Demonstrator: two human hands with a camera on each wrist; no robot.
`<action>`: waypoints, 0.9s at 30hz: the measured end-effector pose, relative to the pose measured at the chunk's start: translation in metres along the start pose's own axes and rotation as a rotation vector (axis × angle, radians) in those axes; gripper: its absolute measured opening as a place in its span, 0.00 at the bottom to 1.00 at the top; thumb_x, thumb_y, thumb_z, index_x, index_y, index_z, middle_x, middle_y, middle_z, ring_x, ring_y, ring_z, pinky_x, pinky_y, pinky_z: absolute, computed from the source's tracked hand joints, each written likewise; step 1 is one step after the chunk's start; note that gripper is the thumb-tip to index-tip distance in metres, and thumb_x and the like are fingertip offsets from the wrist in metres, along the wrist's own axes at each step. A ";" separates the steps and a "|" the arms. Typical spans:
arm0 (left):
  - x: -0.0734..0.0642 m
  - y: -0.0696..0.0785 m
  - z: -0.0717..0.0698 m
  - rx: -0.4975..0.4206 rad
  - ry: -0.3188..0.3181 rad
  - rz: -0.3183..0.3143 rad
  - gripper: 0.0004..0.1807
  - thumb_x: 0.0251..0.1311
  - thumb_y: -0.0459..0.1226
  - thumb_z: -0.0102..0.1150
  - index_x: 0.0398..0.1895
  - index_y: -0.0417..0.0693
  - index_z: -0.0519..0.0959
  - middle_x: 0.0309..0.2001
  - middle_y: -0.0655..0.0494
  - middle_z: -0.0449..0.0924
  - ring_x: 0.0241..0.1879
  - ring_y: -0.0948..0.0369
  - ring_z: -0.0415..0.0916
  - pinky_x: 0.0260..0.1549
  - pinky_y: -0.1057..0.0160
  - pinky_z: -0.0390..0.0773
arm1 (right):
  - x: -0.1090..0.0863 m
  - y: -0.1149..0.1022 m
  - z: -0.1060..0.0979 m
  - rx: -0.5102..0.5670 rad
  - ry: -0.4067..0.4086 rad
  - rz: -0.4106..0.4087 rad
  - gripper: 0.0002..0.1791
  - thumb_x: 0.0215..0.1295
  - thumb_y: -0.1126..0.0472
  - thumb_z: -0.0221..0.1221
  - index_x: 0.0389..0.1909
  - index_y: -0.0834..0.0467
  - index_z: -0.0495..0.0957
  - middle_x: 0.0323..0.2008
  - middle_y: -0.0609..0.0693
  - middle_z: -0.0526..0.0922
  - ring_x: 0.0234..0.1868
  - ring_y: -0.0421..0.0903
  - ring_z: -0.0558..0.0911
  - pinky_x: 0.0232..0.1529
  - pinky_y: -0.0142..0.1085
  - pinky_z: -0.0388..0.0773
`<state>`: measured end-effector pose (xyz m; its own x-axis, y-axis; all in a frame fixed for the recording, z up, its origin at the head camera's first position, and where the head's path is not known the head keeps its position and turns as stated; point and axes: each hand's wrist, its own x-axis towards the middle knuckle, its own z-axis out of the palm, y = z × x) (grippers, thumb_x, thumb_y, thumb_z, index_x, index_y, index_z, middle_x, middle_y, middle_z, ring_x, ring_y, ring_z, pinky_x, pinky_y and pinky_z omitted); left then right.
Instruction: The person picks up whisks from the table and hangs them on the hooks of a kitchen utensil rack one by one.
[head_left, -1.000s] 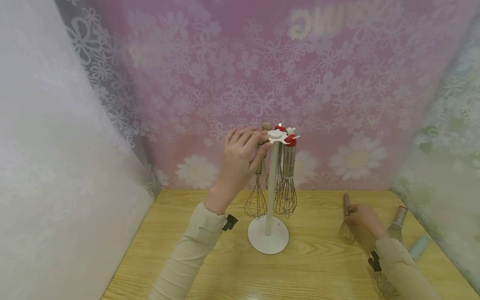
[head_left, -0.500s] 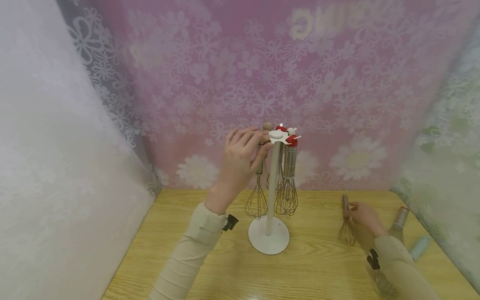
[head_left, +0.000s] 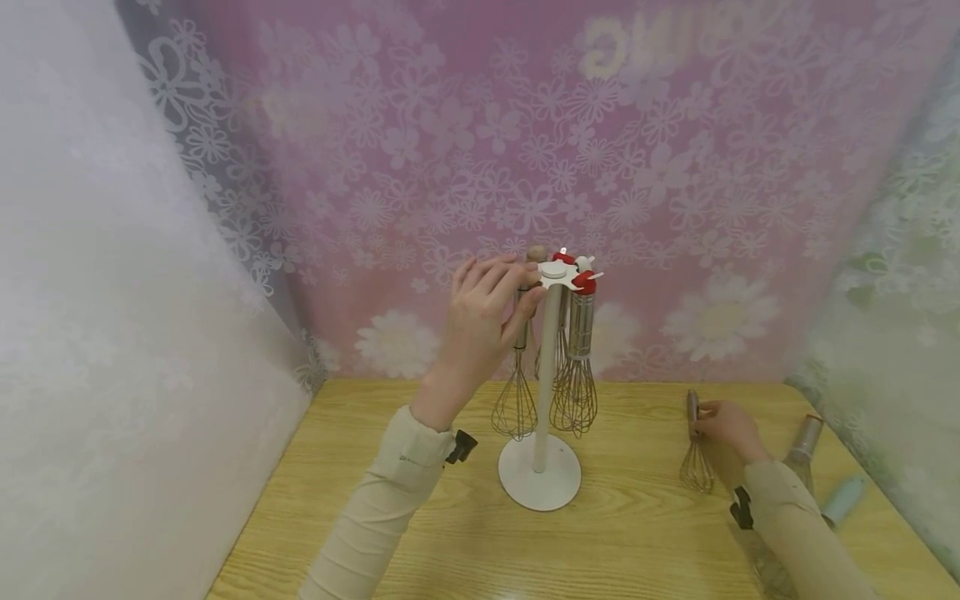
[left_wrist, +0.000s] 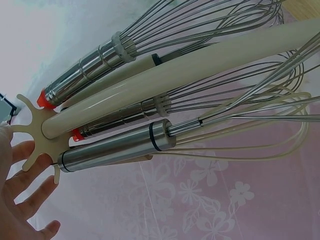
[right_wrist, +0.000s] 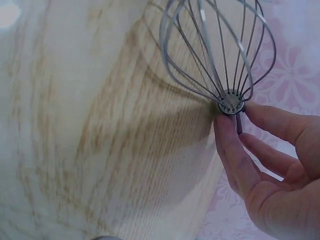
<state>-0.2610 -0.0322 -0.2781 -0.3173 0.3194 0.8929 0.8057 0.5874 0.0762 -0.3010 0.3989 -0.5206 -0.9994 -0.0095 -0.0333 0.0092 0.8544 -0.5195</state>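
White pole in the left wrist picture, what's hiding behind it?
A red-tipped metal whisk handle: its lower side shows, but the white pole hides its upper side. A cream handle peeks out above. Anything completely hidden can't be seen.

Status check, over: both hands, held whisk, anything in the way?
Left hand at top of white stand. Right hand pinching whisk, right of stand. Possible obstruction: hanging whisks crowding stand.

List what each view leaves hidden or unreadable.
Head: whatever joins the teal handle, behind the right sleeve; wall lettering, too blurred to read fully.
Left wrist: base of the white stand, past the right edge.
Right wrist: handle of the held whisk, mostly behind its collar and the right hand.
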 end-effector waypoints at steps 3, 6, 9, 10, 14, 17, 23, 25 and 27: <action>0.000 0.000 -0.001 0.002 0.003 0.003 0.10 0.67 0.40 0.64 0.46 0.47 0.83 0.49 0.53 0.86 0.59 0.51 0.76 0.70 0.42 0.60 | -0.001 -0.002 0.000 0.012 -0.014 -0.001 0.31 0.63 0.60 0.64 0.59 0.80 0.71 0.45 0.73 0.84 0.45 0.70 0.82 0.49 0.62 0.76; 0.000 0.001 -0.001 0.000 0.006 0.005 0.10 0.67 0.41 0.64 0.46 0.47 0.83 0.49 0.53 0.86 0.59 0.51 0.76 0.70 0.43 0.59 | -0.001 -0.004 0.000 0.028 -0.025 -0.006 0.31 0.63 0.61 0.64 0.58 0.80 0.71 0.45 0.74 0.83 0.44 0.69 0.83 0.49 0.62 0.76; 0.000 0.000 0.000 -0.003 0.006 0.006 0.10 0.67 0.41 0.64 0.46 0.47 0.83 0.49 0.53 0.86 0.59 0.51 0.76 0.70 0.43 0.59 | -0.002 -0.005 0.000 0.036 -0.029 -0.015 0.31 0.62 0.62 0.64 0.58 0.81 0.70 0.45 0.75 0.83 0.44 0.69 0.83 0.48 0.62 0.77; 0.000 0.000 0.000 -0.004 0.004 0.005 0.10 0.67 0.41 0.64 0.46 0.47 0.83 0.49 0.53 0.86 0.59 0.51 0.76 0.71 0.43 0.59 | -0.003 -0.006 0.000 0.036 -0.028 -0.016 0.31 0.62 0.62 0.64 0.58 0.81 0.70 0.45 0.75 0.82 0.44 0.69 0.83 0.48 0.61 0.77; -0.001 0.001 -0.001 -0.002 -0.005 0.000 0.10 0.68 0.41 0.63 0.46 0.47 0.83 0.50 0.53 0.86 0.60 0.52 0.76 0.71 0.42 0.59 | -0.004 -0.007 0.002 0.052 -0.019 -0.031 0.30 0.61 0.64 0.65 0.57 0.82 0.71 0.44 0.76 0.82 0.43 0.68 0.84 0.47 0.60 0.79; -0.001 0.002 -0.001 -0.002 -0.014 -0.007 0.10 0.68 0.41 0.63 0.46 0.47 0.83 0.50 0.53 0.85 0.60 0.52 0.76 0.71 0.42 0.58 | -0.005 -0.009 0.004 0.063 -0.004 -0.050 0.29 0.60 0.65 0.66 0.55 0.82 0.72 0.42 0.75 0.83 0.40 0.66 0.85 0.44 0.57 0.81; -0.001 0.001 -0.001 -0.003 -0.019 -0.008 0.10 0.68 0.41 0.62 0.47 0.47 0.83 0.50 0.53 0.85 0.60 0.52 0.75 0.72 0.43 0.57 | -0.007 -0.013 0.008 0.061 0.011 -0.086 0.28 0.60 0.65 0.67 0.55 0.82 0.73 0.40 0.74 0.84 0.35 0.61 0.87 0.38 0.51 0.84; 0.000 0.002 -0.001 -0.004 -0.015 -0.006 0.10 0.68 0.41 0.63 0.47 0.47 0.83 0.50 0.53 0.85 0.60 0.52 0.75 0.71 0.42 0.57 | -0.008 -0.014 0.008 0.061 0.007 -0.093 0.28 0.60 0.66 0.67 0.55 0.82 0.73 0.40 0.74 0.84 0.35 0.61 0.87 0.38 0.50 0.84; 0.000 0.002 -0.002 -0.005 -0.012 -0.006 0.10 0.68 0.41 0.63 0.47 0.47 0.83 0.50 0.53 0.85 0.60 0.52 0.76 0.71 0.42 0.58 | -0.008 -0.015 0.008 0.061 0.003 -0.091 0.28 0.60 0.66 0.66 0.55 0.82 0.73 0.41 0.74 0.84 0.36 0.61 0.87 0.38 0.50 0.84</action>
<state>-0.2583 -0.0321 -0.2773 -0.3278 0.3250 0.8871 0.8066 0.5851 0.0837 -0.2928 0.3817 -0.5195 -0.9963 -0.0839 0.0194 -0.0800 0.8167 -0.5714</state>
